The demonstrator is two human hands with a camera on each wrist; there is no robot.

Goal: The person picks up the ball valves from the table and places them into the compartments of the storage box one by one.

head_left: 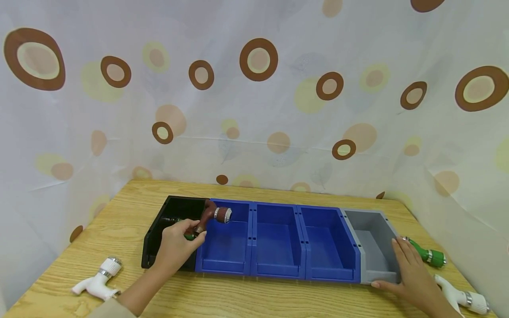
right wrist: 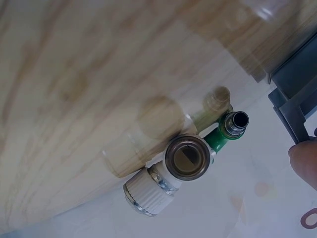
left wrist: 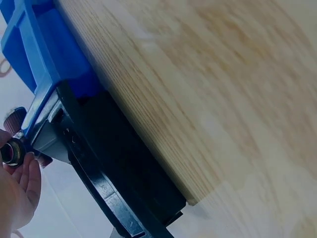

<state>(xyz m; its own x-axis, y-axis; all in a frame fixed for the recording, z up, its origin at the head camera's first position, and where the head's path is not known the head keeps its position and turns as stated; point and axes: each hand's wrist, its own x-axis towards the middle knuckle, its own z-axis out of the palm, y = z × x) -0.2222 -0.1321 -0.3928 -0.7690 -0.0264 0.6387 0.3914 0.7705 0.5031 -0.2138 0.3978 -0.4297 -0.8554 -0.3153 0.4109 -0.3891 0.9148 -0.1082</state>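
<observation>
Pinching the brown tap (head_left: 207, 212) between thumb and curled fingers of the left hand (head_left: 179, 243), left of centre near the black bin (head_left: 184, 206), seemingly by the inlet end to leave the ribbed knob (head_left: 222, 215) clear. Resting the right hand (head_left: 411, 279), fingers nearly straight and gripping nothing, along the gray bin (head_left: 374, 251) at lower right, perhaps for steadiness, with a green tap (head_left: 431, 257) just beyond.

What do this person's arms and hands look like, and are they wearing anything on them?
Both the left hand and the right hand are bare human hands, with no gloves or rings visible. A plain, pale beige sleeve shows on the left forearm; no sleeve shows on the right. I see no cables or markings.
</observation>
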